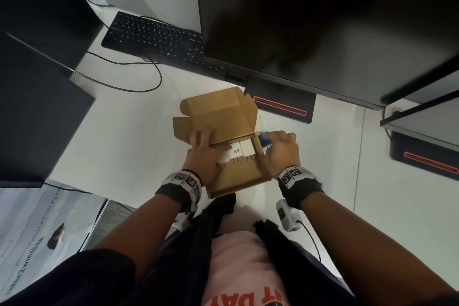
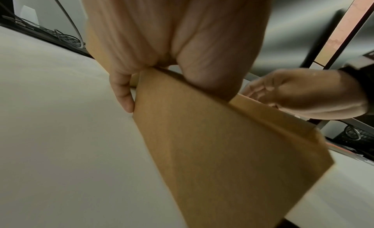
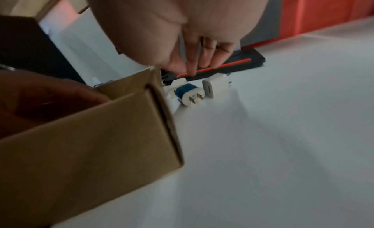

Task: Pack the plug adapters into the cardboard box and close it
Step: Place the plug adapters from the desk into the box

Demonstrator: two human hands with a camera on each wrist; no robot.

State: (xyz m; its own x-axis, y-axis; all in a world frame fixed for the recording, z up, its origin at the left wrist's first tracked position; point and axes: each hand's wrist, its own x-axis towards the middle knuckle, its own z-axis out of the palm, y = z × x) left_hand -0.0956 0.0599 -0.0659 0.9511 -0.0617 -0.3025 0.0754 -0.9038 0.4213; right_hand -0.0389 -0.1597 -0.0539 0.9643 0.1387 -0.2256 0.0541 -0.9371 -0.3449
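Note:
The open cardboard box point(image 1: 238, 179) stands on the white desk with its lid point(image 1: 218, 112) raised at the back. Inside, white plug adapters point(image 1: 235, 151) lie side by side, prongs toward me. My left hand point(image 1: 206, 149) pinches the box's left wall point(image 2: 222, 151), fingers point(image 2: 123, 93) outside and thumb inside. Just right of the box lie a blue-and-white adapter point(image 3: 189, 93) and a white one point(image 3: 214, 85), with another white one point(image 3: 178, 82) behind. My right hand point(image 1: 280, 149) hovers over them, its fingers point(image 3: 206, 60) pointing down and holding nothing.
A large dark monitor point(image 1: 323, 20) overhangs the back; its base with a red stripe point(image 1: 280, 107) sits right behind the box. A black keyboard point(image 1: 154, 35) and its cable point(image 1: 149, 87) lie at the back left. A second stand base point(image 1: 422, 156) is at far right.

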